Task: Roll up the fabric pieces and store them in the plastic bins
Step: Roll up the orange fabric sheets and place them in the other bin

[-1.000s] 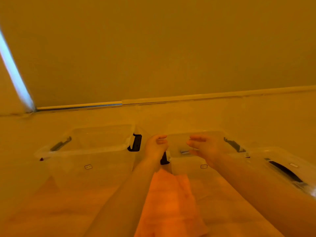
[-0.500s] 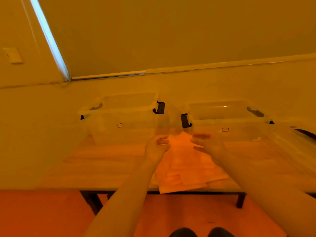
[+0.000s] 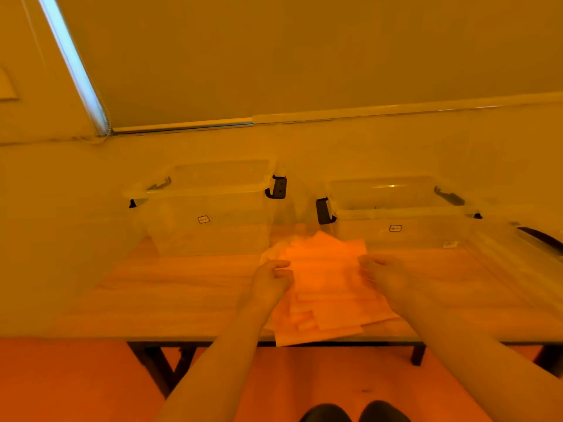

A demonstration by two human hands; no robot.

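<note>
Both bare forearms reach forward and converge toward the middle, sleeves nowhere on them. The left hand (image 3: 272, 280) sits knuckles-up, fingers curled inward with the fingertips pointing right. The right hand (image 3: 384, 274) mirrors it, back of the hand up, fingers bent and pointing left toward its partner. The two hands are level and apart. Whether either pinches anything can't be told

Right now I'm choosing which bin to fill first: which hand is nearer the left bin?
Left. The left hand is just right of and nearer the viewer than the left bin; the right hand is before the right bin.
</note>
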